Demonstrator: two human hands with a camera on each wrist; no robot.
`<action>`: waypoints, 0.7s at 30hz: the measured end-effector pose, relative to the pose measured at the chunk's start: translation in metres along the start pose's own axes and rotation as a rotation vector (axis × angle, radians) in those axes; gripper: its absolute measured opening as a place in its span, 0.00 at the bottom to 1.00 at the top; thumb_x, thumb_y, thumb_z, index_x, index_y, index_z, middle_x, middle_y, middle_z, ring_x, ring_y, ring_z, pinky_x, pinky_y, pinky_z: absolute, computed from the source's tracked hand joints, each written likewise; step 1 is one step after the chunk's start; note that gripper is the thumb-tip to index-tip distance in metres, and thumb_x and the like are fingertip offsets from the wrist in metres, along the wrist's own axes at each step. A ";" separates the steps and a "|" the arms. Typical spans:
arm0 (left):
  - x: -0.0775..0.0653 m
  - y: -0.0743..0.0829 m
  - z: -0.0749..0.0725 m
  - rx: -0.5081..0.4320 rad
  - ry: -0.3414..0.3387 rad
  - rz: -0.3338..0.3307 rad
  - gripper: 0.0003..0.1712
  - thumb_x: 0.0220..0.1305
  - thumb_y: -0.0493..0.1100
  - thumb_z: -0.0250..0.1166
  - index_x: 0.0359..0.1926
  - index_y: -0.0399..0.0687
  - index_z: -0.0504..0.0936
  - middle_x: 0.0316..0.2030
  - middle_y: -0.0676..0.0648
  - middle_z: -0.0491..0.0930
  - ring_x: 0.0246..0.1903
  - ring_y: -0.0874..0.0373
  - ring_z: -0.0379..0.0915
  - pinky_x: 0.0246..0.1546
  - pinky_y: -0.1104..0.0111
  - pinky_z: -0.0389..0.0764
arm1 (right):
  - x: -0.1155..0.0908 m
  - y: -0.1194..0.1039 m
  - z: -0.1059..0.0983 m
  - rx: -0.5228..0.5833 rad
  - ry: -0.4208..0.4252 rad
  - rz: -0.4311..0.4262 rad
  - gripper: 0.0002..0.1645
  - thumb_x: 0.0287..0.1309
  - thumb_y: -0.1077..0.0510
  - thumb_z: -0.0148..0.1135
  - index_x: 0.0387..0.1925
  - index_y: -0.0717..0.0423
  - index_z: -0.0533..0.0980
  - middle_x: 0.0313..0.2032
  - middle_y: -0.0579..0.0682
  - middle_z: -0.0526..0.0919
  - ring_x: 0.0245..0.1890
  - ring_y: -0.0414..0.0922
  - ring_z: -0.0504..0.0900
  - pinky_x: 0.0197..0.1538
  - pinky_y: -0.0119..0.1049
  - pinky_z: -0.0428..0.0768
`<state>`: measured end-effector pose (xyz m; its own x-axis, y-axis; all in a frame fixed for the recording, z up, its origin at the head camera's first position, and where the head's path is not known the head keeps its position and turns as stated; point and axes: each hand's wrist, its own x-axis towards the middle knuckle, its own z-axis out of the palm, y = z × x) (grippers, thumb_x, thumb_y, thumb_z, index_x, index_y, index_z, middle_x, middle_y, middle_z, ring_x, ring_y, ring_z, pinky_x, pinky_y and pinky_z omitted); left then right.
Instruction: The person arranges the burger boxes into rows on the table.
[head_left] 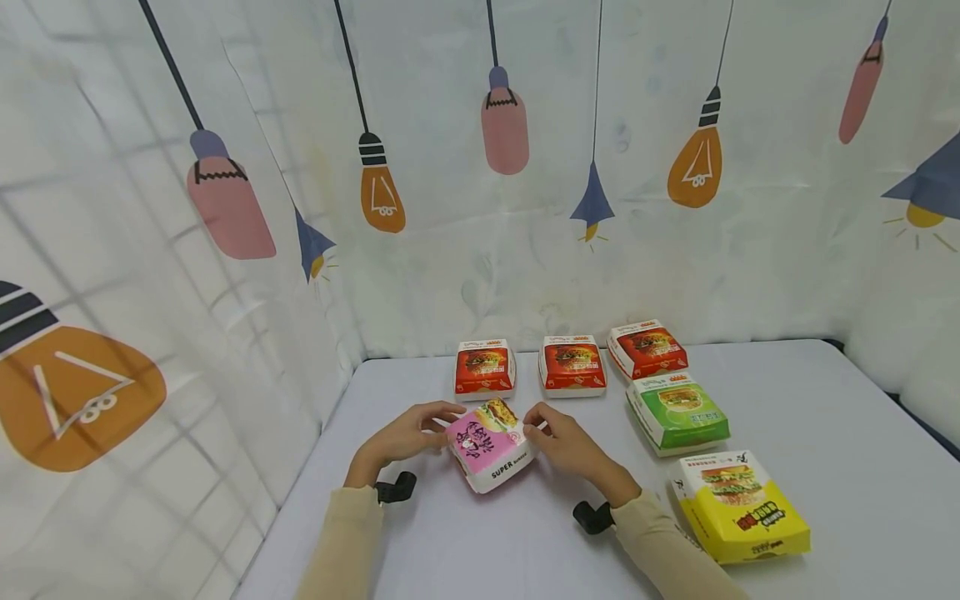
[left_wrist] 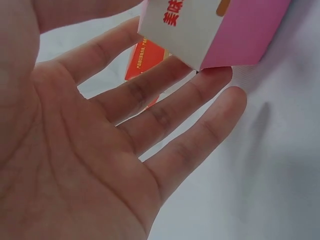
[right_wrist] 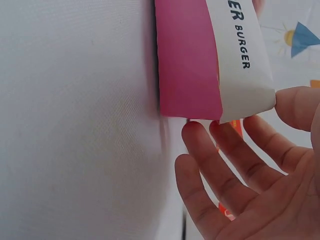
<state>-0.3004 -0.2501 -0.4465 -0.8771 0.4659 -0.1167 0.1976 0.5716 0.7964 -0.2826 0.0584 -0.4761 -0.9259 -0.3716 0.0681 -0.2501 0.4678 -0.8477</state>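
A pink and white burger box [head_left: 488,446] sits at an angle near the middle of the table, "SUPER BURGER" printed on its front flap. My left hand [head_left: 408,433] holds its left side, thumb toward the near side and fingers behind the back corner. In the left wrist view, the fingertips [left_wrist: 217,75] reach the box's lower edge. On the other side my right hand [head_left: 566,442] pinches the right corner. The right wrist view has the thumb [right_wrist: 295,107] against the white lid's corner, the other fingers along the side of the box [right_wrist: 190,65].
Behind the hands are two red burger boxes [head_left: 483,370] [head_left: 573,367]. To the right, a third red box [head_left: 647,350], a green box [head_left: 678,412] and a larger yellow box [head_left: 742,508] form a line toward the front. A printed cloth wall [head_left: 450,283] closes off the back and left.
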 end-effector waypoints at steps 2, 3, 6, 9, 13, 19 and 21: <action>0.000 0.000 0.001 -0.008 0.005 0.005 0.25 0.70 0.40 0.63 0.67 0.51 0.76 0.65 0.38 0.75 0.53 0.47 0.79 0.47 0.54 0.85 | 0.000 0.000 0.000 -0.001 -0.003 -0.006 0.05 0.75 0.54 0.57 0.47 0.49 0.75 0.45 0.47 0.80 0.43 0.43 0.76 0.45 0.38 0.76; 0.001 0.000 0.001 -0.011 0.009 0.004 0.25 0.70 0.40 0.63 0.67 0.51 0.77 0.65 0.38 0.76 0.53 0.47 0.79 0.47 0.54 0.85 | 0.000 0.000 0.000 -0.001 -0.005 -0.008 0.05 0.75 0.54 0.57 0.47 0.49 0.75 0.45 0.47 0.80 0.42 0.43 0.76 0.45 0.38 0.76; 0.002 0.000 0.002 -0.016 0.024 0.000 0.24 0.70 0.41 0.63 0.66 0.51 0.77 0.64 0.39 0.76 0.52 0.48 0.79 0.47 0.54 0.85 | -0.001 -0.001 0.000 0.002 -0.010 -0.005 0.06 0.74 0.53 0.58 0.47 0.49 0.75 0.44 0.46 0.80 0.42 0.43 0.76 0.44 0.38 0.76; 0.004 -0.001 0.002 -0.019 0.042 -0.002 0.23 0.70 0.41 0.63 0.65 0.51 0.78 0.64 0.40 0.77 0.53 0.48 0.78 0.47 0.54 0.84 | -0.001 -0.002 0.000 0.008 -0.017 0.008 0.08 0.73 0.52 0.59 0.48 0.50 0.75 0.44 0.46 0.81 0.41 0.43 0.76 0.44 0.38 0.77; 0.006 -0.001 0.004 -0.012 0.067 -0.006 0.22 0.70 0.41 0.62 0.64 0.51 0.79 0.63 0.41 0.78 0.52 0.49 0.78 0.47 0.54 0.85 | 0.000 -0.003 0.000 0.016 -0.029 0.023 0.11 0.72 0.51 0.60 0.51 0.50 0.75 0.44 0.47 0.81 0.41 0.44 0.77 0.44 0.38 0.77; 0.007 0.000 0.008 0.004 0.118 -0.014 0.21 0.70 0.40 0.62 0.63 0.50 0.79 0.62 0.42 0.79 0.53 0.49 0.79 0.47 0.54 0.85 | 0.000 -0.002 0.002 0.038 -0.043 0.038 0.19 0.71 0.48 0.62 0.58 0.50 0.73 0.51 0.50 0.80 0.46 0.45 0.79 0.50 0.44 0.81; 0.008 0.001 0.009 0.008 0.138 -0.012 0.20 0.70 0.40 0.63 0.62 0.50 0.80 0.61 0.43 0.80 0.54 0.48 0.79 0.47 0.54 0.85 | 0.001 -0.001 0.003 0.049 -0.044 0.039 0.23 0.70 0.48 0.62 0.61 0.50 0.72 0.55 0.51 0.80 0.50 0.46 0.80 0.53 0.47 0.82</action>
<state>-0.3034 -0.2403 -0.4520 -0.9313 0.3618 -0.0427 0.1899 0.5821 0.7906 -0.2822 0.0553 -0.4766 -0.9211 -0.3892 0.0127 -0.1991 0.4427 -0.8743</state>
